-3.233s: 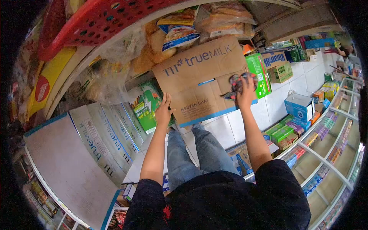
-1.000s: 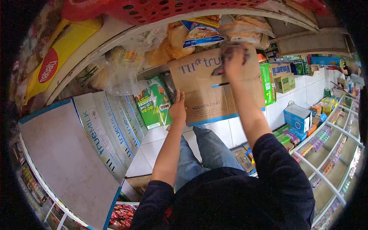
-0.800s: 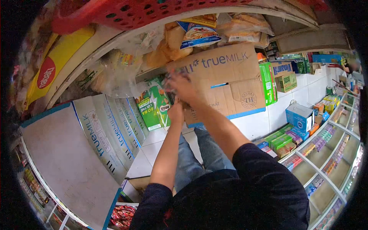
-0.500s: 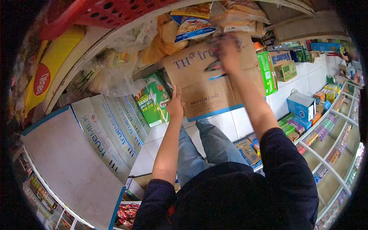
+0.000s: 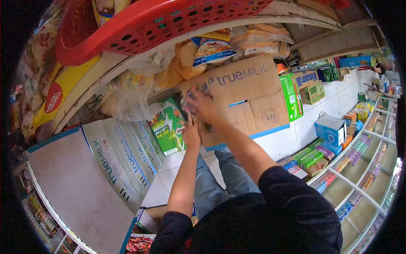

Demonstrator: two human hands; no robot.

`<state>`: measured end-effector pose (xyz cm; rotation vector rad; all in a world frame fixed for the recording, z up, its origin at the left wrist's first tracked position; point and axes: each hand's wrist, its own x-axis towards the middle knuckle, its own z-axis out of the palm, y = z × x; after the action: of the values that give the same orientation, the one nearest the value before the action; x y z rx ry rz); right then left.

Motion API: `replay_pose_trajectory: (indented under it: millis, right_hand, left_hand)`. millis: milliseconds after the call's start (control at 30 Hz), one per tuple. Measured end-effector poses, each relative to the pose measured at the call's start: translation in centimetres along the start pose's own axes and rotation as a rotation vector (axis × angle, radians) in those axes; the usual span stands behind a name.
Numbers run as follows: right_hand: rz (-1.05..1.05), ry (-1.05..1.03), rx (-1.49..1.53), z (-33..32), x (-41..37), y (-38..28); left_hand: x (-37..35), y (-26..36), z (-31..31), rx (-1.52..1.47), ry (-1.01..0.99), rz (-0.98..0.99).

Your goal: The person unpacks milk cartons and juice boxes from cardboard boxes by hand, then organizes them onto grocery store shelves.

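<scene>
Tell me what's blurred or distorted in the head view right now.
Head view: the right hand and the cloth in it are smeared, likely by motion; the left hand is clearer, and "trueMILK" on the carton is readable. Wide-angle distortion bows the shelf edge, and the corners are black.

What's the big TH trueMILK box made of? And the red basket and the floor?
The TH trueMILK box looks like plain brown cardboard, dull, with creases and flap edges. The red basket is probably hard plastic: smooth, a bit shiny, with rows of neat holes. The floor seems to be glazed tiles, maybe ceramic: smooth and white, with thin straight lines between them.
</scene>
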<state>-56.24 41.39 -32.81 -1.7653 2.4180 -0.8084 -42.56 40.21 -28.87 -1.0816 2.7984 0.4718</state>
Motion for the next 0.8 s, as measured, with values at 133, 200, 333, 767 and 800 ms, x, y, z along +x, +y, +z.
replay_pose_trajectory:
  millis: [133,200,333,767,800]
  right_hand:
    - [0.05,-0.204,0.041,-3.5,0.5,-0.8]
    - [0.096,-0.101,0.01,-6.7,0.9,3.2]
    - [0.488,0.144,-0.17,-14.8,0.5,11.2]
    - [-0.12,-0.017,-0.005,-1.9,1.8,-3.0]
    - [-0.121,-0.013,-0.006,-1.2,1.6,-2.2]
  left_hand:
    - [-0.8,-1.5,1.8,-0.099,-0.12,-0.037]
    - [-0.4,-0.8,0.4,-0.061,-0.096,-0.009]
    - [0.1,-0.3,-0.4,0.009,-0.104,-0.005]
    - [0.4,-0.6,1.2,0.084,-0.244,-0.036]
    - [0.4,-1.4,2.6,0.096,-0.288,-0.038]
